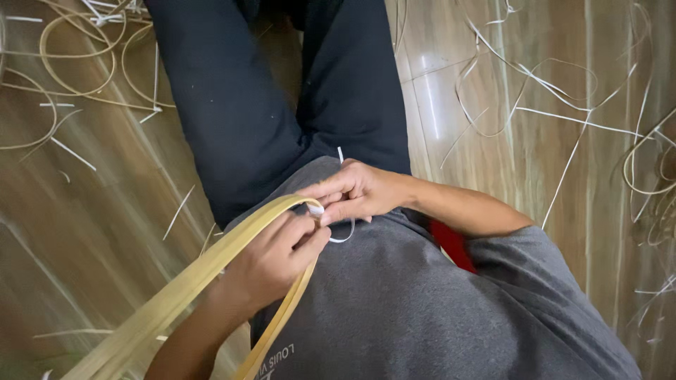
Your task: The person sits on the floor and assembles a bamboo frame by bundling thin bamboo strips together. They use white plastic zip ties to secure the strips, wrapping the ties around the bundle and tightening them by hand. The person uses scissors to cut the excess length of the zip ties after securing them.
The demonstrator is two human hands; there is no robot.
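Observation:
A bundle of flat, pale yellow cane strips (pixel 176 288) runs from the lower left up to my chest and bends back down there. My left hand (pixel 278 257) grips the bundle just below the bend. At the bend, my right hand (pixel 355 191) pinches a thin white strip (pixel 343 238), which loops down over my grey shirt. The fingertips of both hands nearly touch at the bend.
I sit over a wooden floor (pixel 84 211), with my dark trousers (pixel 282 91) stretching forward. Loose thin cane strips (pixel 556 91) and curls lie scattered on the floor to the right and in the upper left (pixel 77 56). Something red (pixel 451 243) shows beside my right arm.

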